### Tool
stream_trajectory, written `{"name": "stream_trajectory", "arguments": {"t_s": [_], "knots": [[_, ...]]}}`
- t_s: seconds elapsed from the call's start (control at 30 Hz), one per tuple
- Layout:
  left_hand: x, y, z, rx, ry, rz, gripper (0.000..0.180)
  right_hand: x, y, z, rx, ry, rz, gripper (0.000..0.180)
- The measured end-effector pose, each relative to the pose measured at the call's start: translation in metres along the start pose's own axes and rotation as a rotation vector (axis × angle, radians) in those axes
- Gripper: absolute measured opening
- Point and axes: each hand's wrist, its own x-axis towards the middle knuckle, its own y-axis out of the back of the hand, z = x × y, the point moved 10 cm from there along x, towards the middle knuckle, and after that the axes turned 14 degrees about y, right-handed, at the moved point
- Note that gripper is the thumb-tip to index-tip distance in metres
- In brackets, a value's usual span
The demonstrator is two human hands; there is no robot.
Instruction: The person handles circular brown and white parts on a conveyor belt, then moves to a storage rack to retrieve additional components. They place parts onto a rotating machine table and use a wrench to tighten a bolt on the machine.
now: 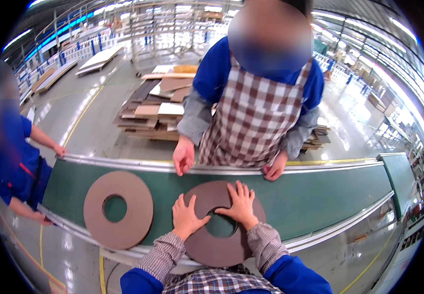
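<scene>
Handling looks under way as left hand [187, 219] and right hand [241, 206], fingers spread wide, rest on a flat dark-brown ring-shaped roll [217, 252] on the green-topped table [324, 196]; a lighter-brown ring-shaped roll [140, 210] (at left) lies untouched.

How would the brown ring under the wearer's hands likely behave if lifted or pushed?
The brown ring is probably stiff: its face looks even, without visible sag or creases. Lying flat on the green surface, it would likely slide rather than roll. Its breadth suggests some weight, and both the left hand and right hand rest on it.
</scene>
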Motion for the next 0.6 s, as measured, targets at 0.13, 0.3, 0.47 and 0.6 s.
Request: {"name": "stream_trajectory", "arguments": {"t_s": [0.13,0.3,0.47,0.6], "knots": [[0.015,-0.003,0.009,0.018,-0.069,-0.004,0.087,0.003,0.005,-0.006,0.033,0.021,0.032,0.1],[0.027,-0.013,0.026,0.064,-0.195,-0.035,0.087,0.0,0.003,0.001,0.055,-0.015,0.011,0.101],[0.027,-0.011,0.025,0.089,-0.17,-0.051,0.086,-0.003,0.0,-0.002,0.021,-0.003,0.014,0.103],[0.033,-0.013,0.03,0.065,-0.114,-0.043,0.086,-0.002,-0.006,0.003,0.006,-0.033,-0.045,0.104]]}}
